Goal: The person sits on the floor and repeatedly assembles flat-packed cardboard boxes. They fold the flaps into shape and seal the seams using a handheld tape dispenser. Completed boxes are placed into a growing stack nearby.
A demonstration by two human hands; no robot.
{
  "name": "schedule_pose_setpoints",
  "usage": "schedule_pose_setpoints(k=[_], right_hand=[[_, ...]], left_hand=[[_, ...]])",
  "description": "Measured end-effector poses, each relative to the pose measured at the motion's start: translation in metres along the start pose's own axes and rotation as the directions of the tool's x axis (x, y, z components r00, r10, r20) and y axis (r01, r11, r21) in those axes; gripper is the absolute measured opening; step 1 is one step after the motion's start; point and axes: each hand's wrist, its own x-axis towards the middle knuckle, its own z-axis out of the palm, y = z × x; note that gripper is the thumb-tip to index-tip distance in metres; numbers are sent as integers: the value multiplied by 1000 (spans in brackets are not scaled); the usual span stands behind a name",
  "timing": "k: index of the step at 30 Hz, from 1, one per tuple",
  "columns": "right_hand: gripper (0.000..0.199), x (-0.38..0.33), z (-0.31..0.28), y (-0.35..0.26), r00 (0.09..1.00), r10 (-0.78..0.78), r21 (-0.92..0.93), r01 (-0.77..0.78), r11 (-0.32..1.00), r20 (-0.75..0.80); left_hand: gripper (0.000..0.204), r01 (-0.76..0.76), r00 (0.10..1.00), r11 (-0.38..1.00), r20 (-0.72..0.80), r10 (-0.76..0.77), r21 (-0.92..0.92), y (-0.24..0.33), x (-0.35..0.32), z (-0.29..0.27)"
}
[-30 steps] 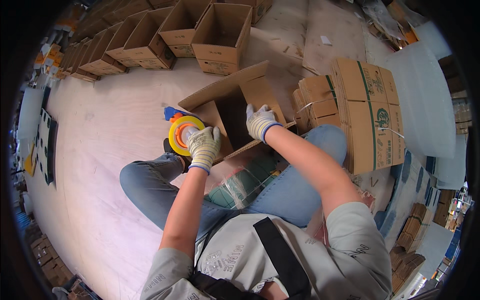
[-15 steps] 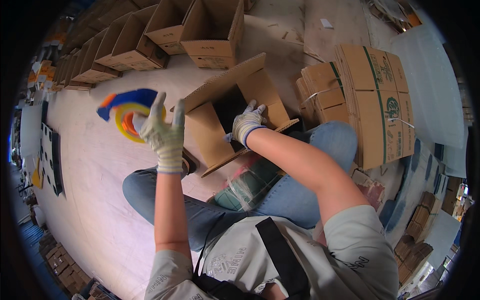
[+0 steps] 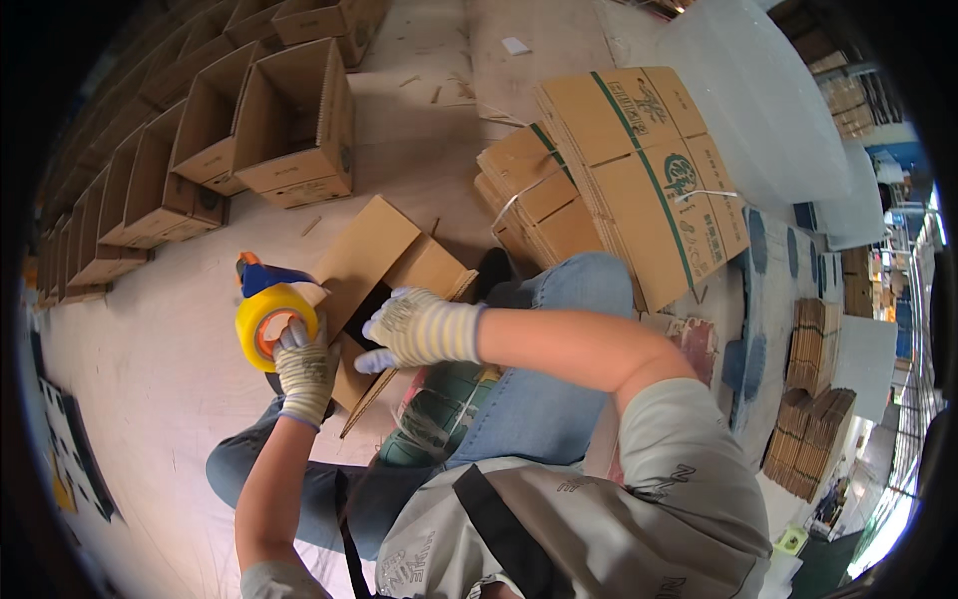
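Observation:
My left hand [image 3: 304, 384], in a striped knit glove, is closed on a tape dispenser [image 3: 274, 278] with a blue body and a wide yellow roll of tape. Its fingers reach into the orange core. The dispenser is at the left side of a brown cardboard box [image 3: 364, 250] in front of my crossed legs, its flaps spread and its dark inside partly showing. My right hand [image 3: 424, 329], gloved alike, hovers over the box's near part with thumb and fingers apart, holding nothing visible. Whether it touches a flap, I cannot tell.
Open-topped boxes [image 3: 289, 125] stand in rows at the far left. Flattened cartons [image 3: 639, 180], strapped in stacks, lean beyond my right knee. A green wrapped bundle [image 3: 434, 419] lies between my legs, and translucent sheeting [image 3: 763, 110] is at the right.
The view has turned, shifting the surroundings left. My left hand has brought the dispenser against the box's left side. My right hand has come off the right flap toward the box's near left.

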Motion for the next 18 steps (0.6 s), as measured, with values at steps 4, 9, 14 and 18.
schedule_pose_setpoints(k=[4,9,14,18], right_hand=[[34,-12,35,49,854,-267,-272,154,950,-447],[42,65,35,91,431,-55,-218,-338,916,-900],[55,54,46,108,414,786,612,-494,618,-460],[57,53,48,113,489,748,579,-478,660,-449]], left_hand=[[46,-48,995,996,85,55,-80,-12,14,-15],[29,-100,994,984,17,104,-149,-24,28,-11],[23,-100,990,989,-111,88,-105,-33,14,4],[25,-73,989,988,-140,54,-136,-26,13,0]])
